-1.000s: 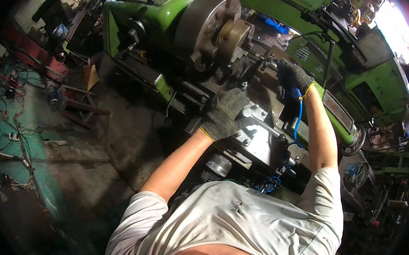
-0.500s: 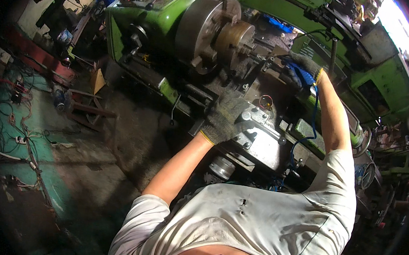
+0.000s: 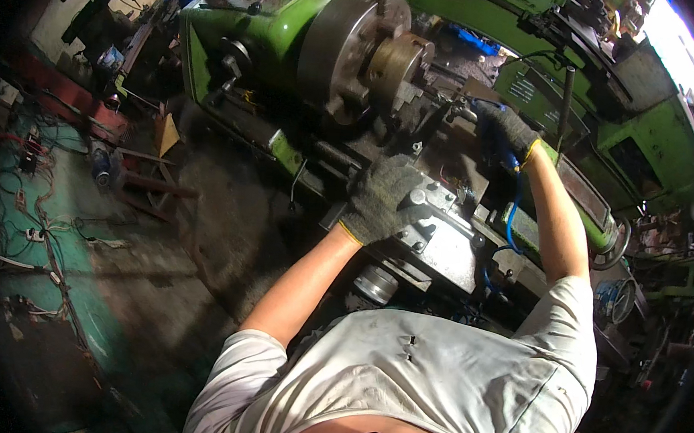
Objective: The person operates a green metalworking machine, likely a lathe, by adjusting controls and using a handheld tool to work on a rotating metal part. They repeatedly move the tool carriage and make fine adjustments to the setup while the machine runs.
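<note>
My right hand (image 3: 507, 129), in a dark knitted glove with a yellow cuff, is closed around a blue air blow gun (image 3: 502, 155). From it a blue hose (image 3: 511, 222) hangs down past the lathe carriage. The hand is just right of the chuck; its glove covers much of the gun. My left hand (image 3: 382, 196), gloved alike, lies over the left side of the tool post (image 3: 451, 244), its thumb stretched toward the clamp lever. A round metal workpiece (image 3: 395, 63) sits in the jaws of the large lathe chuck (image 3: 334, 59).
The green lathe headstock (image 3: 263, 30) stands left of the chuck, with tools lying on top. A handwheel (image 3: 614, 245) sticks out at the right end of the machine. Cables (image 3: 50, 264) run over the floor at left, near a metal stand (image 3: 156, 187).
My right hand has moved slightly left and down with the air blow gun, turning it. The blue hose has swung left. My left hand stays on the tool post.
</note>
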A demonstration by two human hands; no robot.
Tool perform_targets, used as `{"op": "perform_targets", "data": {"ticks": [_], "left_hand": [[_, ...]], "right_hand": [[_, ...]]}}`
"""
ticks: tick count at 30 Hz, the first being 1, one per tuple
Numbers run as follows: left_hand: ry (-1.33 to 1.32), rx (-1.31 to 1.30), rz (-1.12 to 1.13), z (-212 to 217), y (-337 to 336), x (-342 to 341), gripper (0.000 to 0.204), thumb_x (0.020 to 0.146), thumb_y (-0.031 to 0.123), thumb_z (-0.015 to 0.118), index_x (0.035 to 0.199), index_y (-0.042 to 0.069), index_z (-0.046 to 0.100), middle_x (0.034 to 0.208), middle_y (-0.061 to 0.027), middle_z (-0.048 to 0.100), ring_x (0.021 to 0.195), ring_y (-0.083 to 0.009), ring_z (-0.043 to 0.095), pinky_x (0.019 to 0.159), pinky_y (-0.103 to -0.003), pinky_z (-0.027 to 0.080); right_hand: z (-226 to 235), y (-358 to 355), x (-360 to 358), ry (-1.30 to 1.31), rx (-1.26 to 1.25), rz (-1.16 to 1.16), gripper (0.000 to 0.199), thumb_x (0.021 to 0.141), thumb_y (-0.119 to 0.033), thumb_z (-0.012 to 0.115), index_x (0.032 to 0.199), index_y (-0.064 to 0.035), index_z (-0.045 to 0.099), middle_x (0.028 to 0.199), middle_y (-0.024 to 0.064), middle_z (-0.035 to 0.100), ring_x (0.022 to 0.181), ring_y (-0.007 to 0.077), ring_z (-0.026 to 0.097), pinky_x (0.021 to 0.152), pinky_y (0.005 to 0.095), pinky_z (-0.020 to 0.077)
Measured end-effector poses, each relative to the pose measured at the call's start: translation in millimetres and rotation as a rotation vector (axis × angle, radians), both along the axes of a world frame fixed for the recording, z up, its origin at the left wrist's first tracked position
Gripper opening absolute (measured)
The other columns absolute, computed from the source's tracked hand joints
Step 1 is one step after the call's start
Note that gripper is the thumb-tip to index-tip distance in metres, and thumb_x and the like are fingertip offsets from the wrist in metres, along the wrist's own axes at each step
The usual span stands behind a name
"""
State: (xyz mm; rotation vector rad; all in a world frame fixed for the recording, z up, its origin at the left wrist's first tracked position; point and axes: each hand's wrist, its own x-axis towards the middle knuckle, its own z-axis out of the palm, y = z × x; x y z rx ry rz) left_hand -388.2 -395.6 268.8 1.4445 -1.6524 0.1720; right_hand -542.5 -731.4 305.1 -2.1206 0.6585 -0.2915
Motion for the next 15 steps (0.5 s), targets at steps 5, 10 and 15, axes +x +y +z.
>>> {"op": "perform_targets", "data": {"ticks": [5,10,15], "left_hand": [[0.001,0.036,-0.021,1.2,2.5,4.4,0.059,0.087,0.047,0.082,0.124,0.003,0.072,0.127,-0.021,0.069,0.128,-0.0443,0.06,0.111,-0.055,0.048],[0.011,0.025,-0.019,5.5,2.4,1.2,0.059,0.087,0.047,0.082,0.124,0.002,0.072,0.126,-0.0214,0.07,0.128,-0.0443,0.06,0.111,-0.055,0.048],[-0.001,0.031,-0.024,3.1,2.8,3.8,0.061,0.087,0.05,0.081,0.124,0.002,0.072,0.127,-0.0214,0.069,0.129,-0.0446,0.06,0.112,-0.055,0.047]], "right_hand": [[6.8,56.8,15.1,0.259,-0.395,-0.077,0.055,0.098,-0.05,0.067,0.131,-0.005,0.068,0.113,0.0228,0.076,0.104,0.0369,0.073,0.093,0.044,0.0544],[30.8,94.9,19.1,0.429,-0.494,-0.062,0.053,0.097,-0.049,0.065,0.134,-0.0114,0.063,0.112,0.0254,0.073,0.105,0.0452,0.07,0.09,0.0539,0.0542],[22.1,109.7,28.3,0.462,-0.673,-0.084,0.042,0.096,-0.039,0.066,0.128,-0.0129,0.064,0.112,0.023,0.073,0.101,0.0449,0.07,0.088,0.0552,0.0544]]}}
